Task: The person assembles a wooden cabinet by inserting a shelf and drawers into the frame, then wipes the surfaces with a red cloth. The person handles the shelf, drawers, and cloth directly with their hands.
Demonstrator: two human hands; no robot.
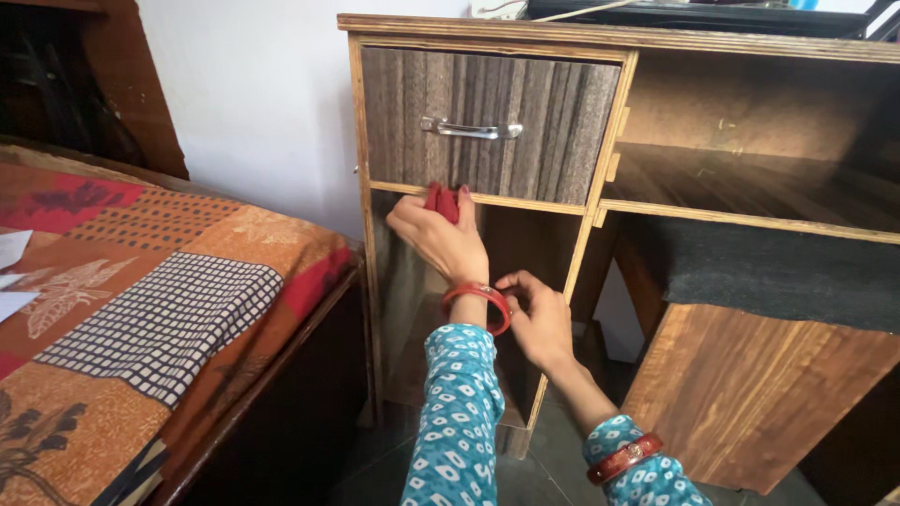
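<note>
Two hands at a wooden bench (487, 30), both in teal patterned sleeves with red bangles. Left hand (439, 236) is closed around a small red cloth (442, 201), pressing it on the wooden ledge just under the dark drawer (487, 122). Drawer is shut, metal handle (470, 128) above the cloth, not touched. Right hand (536, 319) sits lower, fingers loosely curled, holding nothing, fingertips just beside the left wrist's bangle (480, 305). Open compartment behind both hands. Bed with orange patchwork cover (159, 309) stands to the left.
</note>
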